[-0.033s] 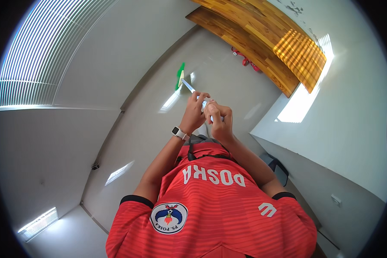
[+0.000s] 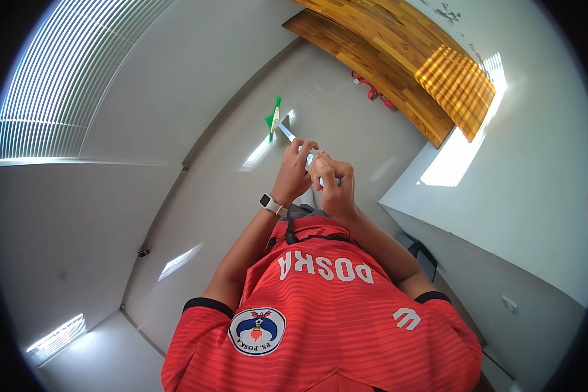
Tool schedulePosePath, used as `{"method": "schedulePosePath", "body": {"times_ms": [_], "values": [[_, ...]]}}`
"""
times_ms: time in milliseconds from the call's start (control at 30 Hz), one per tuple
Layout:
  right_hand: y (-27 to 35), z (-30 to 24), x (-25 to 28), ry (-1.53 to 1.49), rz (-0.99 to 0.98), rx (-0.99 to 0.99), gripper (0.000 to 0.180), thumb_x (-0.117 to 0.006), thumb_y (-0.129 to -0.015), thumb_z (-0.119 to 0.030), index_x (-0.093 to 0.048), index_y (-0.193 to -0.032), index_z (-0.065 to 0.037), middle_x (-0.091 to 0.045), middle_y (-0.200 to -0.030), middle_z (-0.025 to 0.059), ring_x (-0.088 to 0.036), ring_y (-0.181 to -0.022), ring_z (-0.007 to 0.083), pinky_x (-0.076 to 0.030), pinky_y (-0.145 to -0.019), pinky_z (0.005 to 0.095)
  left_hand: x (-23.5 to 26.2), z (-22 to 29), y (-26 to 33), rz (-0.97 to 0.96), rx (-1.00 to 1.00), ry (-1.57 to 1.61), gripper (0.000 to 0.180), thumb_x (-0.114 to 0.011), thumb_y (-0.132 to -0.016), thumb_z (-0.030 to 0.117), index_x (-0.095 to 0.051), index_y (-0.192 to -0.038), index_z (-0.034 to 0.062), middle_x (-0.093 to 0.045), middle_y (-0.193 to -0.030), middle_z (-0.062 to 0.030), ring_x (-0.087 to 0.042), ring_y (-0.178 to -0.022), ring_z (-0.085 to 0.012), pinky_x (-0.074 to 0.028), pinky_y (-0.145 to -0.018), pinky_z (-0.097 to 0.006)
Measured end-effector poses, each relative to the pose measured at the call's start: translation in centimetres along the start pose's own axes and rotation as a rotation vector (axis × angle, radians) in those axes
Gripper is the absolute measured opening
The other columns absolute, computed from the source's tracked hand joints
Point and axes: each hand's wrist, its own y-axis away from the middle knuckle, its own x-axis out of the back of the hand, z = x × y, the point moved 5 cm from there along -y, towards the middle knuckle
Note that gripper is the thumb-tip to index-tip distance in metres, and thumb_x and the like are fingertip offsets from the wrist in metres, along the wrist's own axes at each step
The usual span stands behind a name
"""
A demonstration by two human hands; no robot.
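One broom: a long-handled tool (image 2: 285, 130) with a green and pale yellow head (image 2: 274, 120), its bristles spread in several directions; the head is at the floor ahead of the person, slightly left of the hands, and the light-coloured handle slants back from it to both hands.
Left hand: the hand (image 2: 297, 163) has its fingers curled around the handle, on the stretch nearer the head; little of the palm shows.
Right hand: the hand (image 2: 334, 178) is closed around the handle close to its near end, just beside the left hand; whether the two touch is hard to tell.
Left wrist: a watch (image 2: 268, 201) with a dark face and a pale strap.
Clothing: a red shirt (image 2: 326, 300) with black sleeve edges, white lettering and a round badge.
Floor: a pale, glossy floor (image 2: 222, 202) with bright streaks of light, one beside the head.
Ahead, right: planked wooden furniture (image 2: 366, 52) with sunlight falling in stripes on one part; red items (image 2: 374, 94), too small to identify, lie by its lower edge.
Left side: a bright window (image 2: 78, 85) with fine slats, beside a pale wall (image 2: 170, 85).
Right side: a white surface (image 2: 503, 215) with a sunlit patch, and a dark chair-like object (image 2: 424, 258) partly hidden behind the right arm.
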Motion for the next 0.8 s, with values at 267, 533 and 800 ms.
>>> {"method": "schedulePosePath", "body": {"times_ms": [267,533,800], "values": [[1.6,-6.1,-0.4,0.303,-0.099,-0.224,0.037,-0.050,-0.094,-0.020,-0.046,-0.064,0.001,-0.045,-0.057,0.0023,-0.044,-0.059,0.0088,-0.039,-0.059,0.0265,-2.2,4.8,3.1,-0.157,-0.076,0.359,0.025,-0.064,-0.081,0.012,-0.054,-0.102,0.0022,-0.055,-0.099,-0.0121,-0.055,-0.093,-0.0302,-0.047,-0.081,-0.040],[6.1,-0.9,4.5,0.417,-0.031,-0.312,0.030,-0.055,-0.087,-0.022,-0.054,-0.071,0.003,-0.049,-0.056,0.0122,-0.046,-0.052,0.0179,-0.040,-0.053,0.0346,-12.9,4.0,9.3,-0.313,0.101,0.900,0.027,-0.059,-0.089,0.019,-0.054,-0.108,0.0003,-0.058,-0.109,-0.0127,-0.057,-0.102,-0.0225,-0.046,-0.086,-0.034],[11.1,6.0,7.7,0.356,-0.061,-0.308,0.027,-0.052,-0.085,-0.017,-0.049,-0.068,0.004,-0.047,-0.058,0.0076,-0.046,-0.058,0.0127,-0.040,-0.057,0.0311,-18.6,0.6,13.3,0.112,0.392,0.636,0.027,-0.063,-0.086,0.019,-0.055,-0.104,0.0015,-0.055,-0.103,-0.0129,-0.055,-0.101,-0.0218,-0.045,-0.086,-0.034]]}}
